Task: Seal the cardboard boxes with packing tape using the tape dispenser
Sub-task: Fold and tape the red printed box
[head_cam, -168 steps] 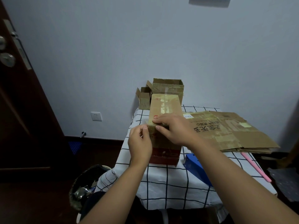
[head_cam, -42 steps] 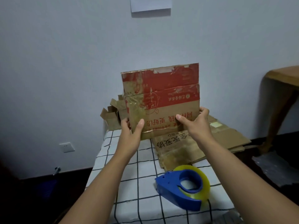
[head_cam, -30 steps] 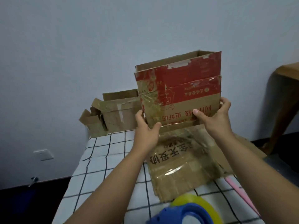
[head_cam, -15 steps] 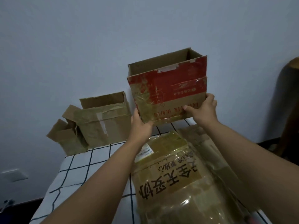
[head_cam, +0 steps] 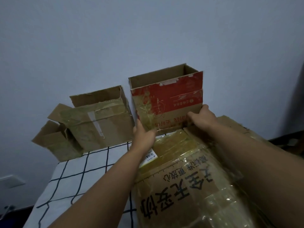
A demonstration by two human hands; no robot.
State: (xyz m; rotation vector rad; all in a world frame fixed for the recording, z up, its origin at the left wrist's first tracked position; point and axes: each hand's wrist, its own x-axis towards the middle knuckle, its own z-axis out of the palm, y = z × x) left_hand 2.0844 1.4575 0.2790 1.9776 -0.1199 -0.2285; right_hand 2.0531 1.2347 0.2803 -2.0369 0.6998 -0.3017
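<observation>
Head view. Table (head_cam: 92,175) covered with a white cloth ruled in a dark grid; pale blue-grey wall (head_cam: 148,38) directly behind it. Wall socket (head_cam: 11,181) low on the wall, left of and below the table edge. Lighting dim.

Landmark: red-and-brown box (head_cam: 167,99), upright at the back of the table near the wall, top open, inside bare cardboard. Front face glossy with old tape on its left part. Whether its base rests on the surface or hangs just above cannot be told.

Left of the red-and-brown box, just beside it: a plain brown open box (head_cam: 100,119), taped, with a pale strip on its front. Further left, touching that one, a smaller open box (head_cam: 56,142) with flaps splayed.

In front of the red-and-brown box: a stack of flattened cardboard (head_cam: 189,186) with large black printed characters, shiny with tape, a small white label near its left edge.

Hands: left hand (head_cam: 143,135) grips the lower left corner of the red-and-brown box, thumb on the front face. Right hand (head_cam: 201,116) grips the lower right corner, fingers curled round the edge. Both forearms reach forward over the flattened cardboard.
</observation>
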